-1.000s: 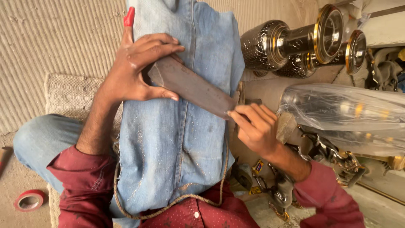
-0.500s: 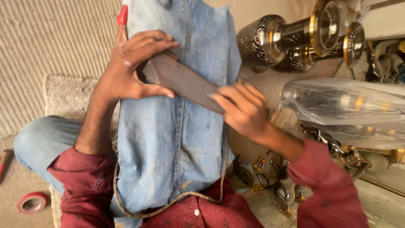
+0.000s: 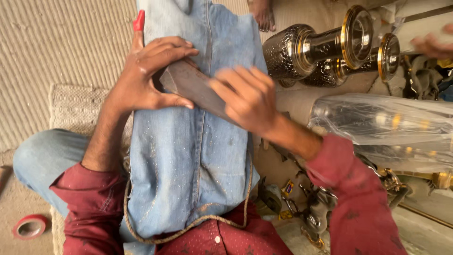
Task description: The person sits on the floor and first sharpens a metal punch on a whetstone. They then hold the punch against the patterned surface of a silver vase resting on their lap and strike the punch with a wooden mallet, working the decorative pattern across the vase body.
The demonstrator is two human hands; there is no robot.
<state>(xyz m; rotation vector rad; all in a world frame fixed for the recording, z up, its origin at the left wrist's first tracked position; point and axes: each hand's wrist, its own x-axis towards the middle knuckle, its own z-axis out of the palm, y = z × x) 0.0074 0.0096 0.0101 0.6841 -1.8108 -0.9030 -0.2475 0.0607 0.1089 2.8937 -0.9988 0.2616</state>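
A dark, flat, oblong block [image 3: 188,85] lies slanted on a blue denim cloth [image 3: 188,165] that covers my lap. My left hand [image 3: 146,78] grips the block's upper end between thumb and fingers; its raised index finger has a red wrap [image 3: 138,21] on the tip. My right hand [image 3: 247,97] lies over the middle of the block, blurred, with its fingers curled down on it. Anything under those fingers is hidden. Both of my sleeves are dark red.
Two embossed silver and gold metal vases [image 3: 306,47] lie on their sides at the upper right. Below them is a clear plastic-wrapped piece [image 3: 387,123]. Another person's hand [image 3: 434,45] shows at the far right. Small metal parts [image 3: 311,212] lie by my right elbow, a red tape roll [image 3: 29,226] at the lower left.
My right hand has slid up along the block from its lower end toward my left hand. The left hand has kept its grip.
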